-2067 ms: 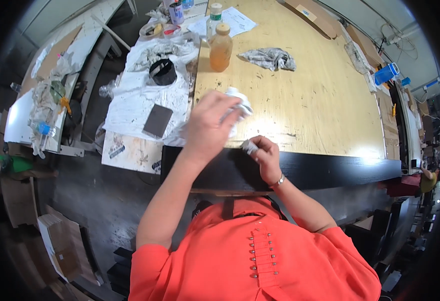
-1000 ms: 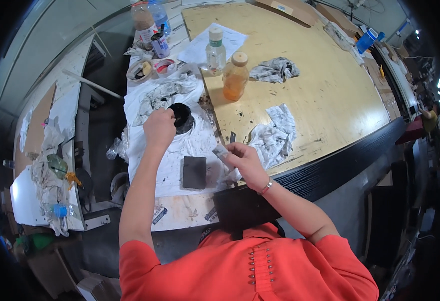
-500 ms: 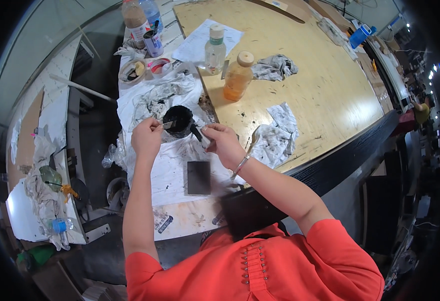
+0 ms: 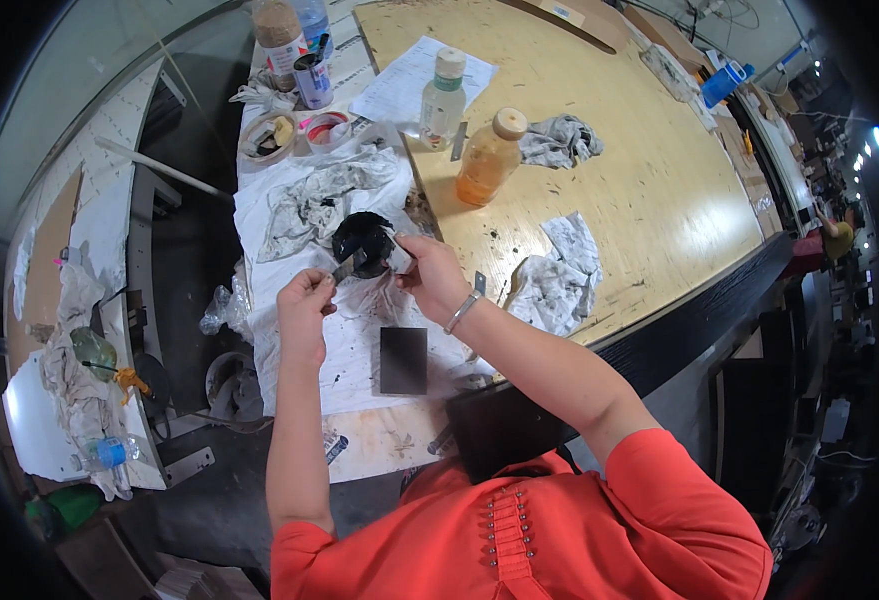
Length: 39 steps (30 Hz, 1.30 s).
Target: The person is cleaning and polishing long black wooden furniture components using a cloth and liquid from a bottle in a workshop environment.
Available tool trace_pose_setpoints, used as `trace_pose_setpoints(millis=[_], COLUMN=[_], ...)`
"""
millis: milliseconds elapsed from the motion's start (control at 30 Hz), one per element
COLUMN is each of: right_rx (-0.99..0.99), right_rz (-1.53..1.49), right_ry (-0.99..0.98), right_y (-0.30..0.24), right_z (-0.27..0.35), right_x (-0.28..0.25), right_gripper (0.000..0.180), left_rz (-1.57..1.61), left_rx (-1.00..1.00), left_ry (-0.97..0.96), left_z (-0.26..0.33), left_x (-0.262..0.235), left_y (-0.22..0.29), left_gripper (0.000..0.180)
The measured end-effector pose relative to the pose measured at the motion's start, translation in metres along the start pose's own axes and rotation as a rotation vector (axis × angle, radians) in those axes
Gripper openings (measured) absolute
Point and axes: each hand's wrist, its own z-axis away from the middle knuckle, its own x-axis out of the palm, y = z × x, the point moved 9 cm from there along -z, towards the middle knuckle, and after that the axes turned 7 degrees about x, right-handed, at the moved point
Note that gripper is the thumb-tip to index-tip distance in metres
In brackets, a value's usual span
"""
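In the head view, taking the black pot (image 4: 357, 222) as the clock's centre, we see our left hand (image 4: 304, 310) at half past seven and our right hand (image 4: 431, 278) at four. The pot stands on the white cloth (image 4: 354, 390), its inside coated black. Our left thumb and fingers are pinched on what looks like a thin grey strip (image 4: 343, 269); our right fingers are clamped on a pale scraper (image 4: 400, 258) at the pot's rim.

We judge that a hard push of the scraper on the rim could tip or slide the pot, since neither hand steadies it and the cloth beneath is rumpled. Black stuff could drip from either tool onto the cloth or onto the dark block (image 4: 403, 361) between five and six. A wide swing of our right forearm could knock the orange bottle (image 4: 489, 160) at two.

Compared with half a second ago, our left hand has drawn down from about eight o'clock, and its strip no longer reaches over the pot's mouth. Our right hand has moved in closer, bringing the scraper to the rim. The pot has stayed on the cloth.
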Motion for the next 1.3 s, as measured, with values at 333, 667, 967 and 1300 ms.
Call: trace_pose_setpoints(millis=[333, 667, 967, 1300], right_rx=[0.040, 0.026, 0.050, 0.091], right_rz=[-0.026, -0.106, -0.123, -0.199], right_ry=[-0.066, -0.088, -0.094, -0.132], right_y=[0.009, 0.009, 0.012, 0.008], right_z=[0.002, 0.005, 0.015, 0.030], right_x=[0.005, 0.002, 0.008, 0.011], right_gripper=[0.018, 0.014, 0.015, 0.017], left_rz=[-0.040, 0.092, 0.093, -0.009], left_rx=[0.202, 0.131, 0.152, 0.224], left_ry=[0.020, 0.022, 0.062, 0.138], left_z=[-0.001, 0.006, 0.007, -0.003], left_x=[0.008, 0.016, 0.011, 0.012], left_y=[0.003, -0.012, -0.007, 0.000], left_gripper=[0.007, 0.008, 0.009, 0.006])
